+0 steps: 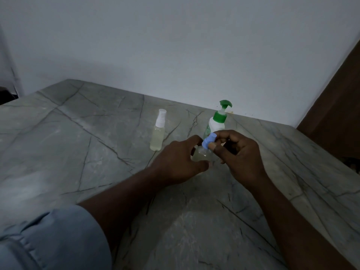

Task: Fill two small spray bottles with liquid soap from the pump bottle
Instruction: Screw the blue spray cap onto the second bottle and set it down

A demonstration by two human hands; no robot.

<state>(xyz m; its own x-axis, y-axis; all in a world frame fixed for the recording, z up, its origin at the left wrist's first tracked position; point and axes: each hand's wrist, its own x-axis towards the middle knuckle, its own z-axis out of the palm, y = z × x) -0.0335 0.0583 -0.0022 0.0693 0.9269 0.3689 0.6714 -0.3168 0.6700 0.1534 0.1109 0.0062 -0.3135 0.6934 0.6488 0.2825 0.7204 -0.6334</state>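
Observation:
A small clear spray bottle (201,154) with pale yellow liquid sits tilted between my hands above the table. My left hand (175,160) grips its body. My right hand (239,152) pinches its blue spray top (208,141), which sits on the bottle's neck. A second small spray bottle (157,133) with a white top stands upright to the left, filled with pale liquid. The white pump bottle (217,121) with a green pump head stands just behind my hands, its lower part hidden by them.
The grey marble table (97,152) runs back to a white wall (175,45). A brown wooden panel (335,106) stands at the right beyond the table's edge. My blue sleeve (48,240) fills the lower left.

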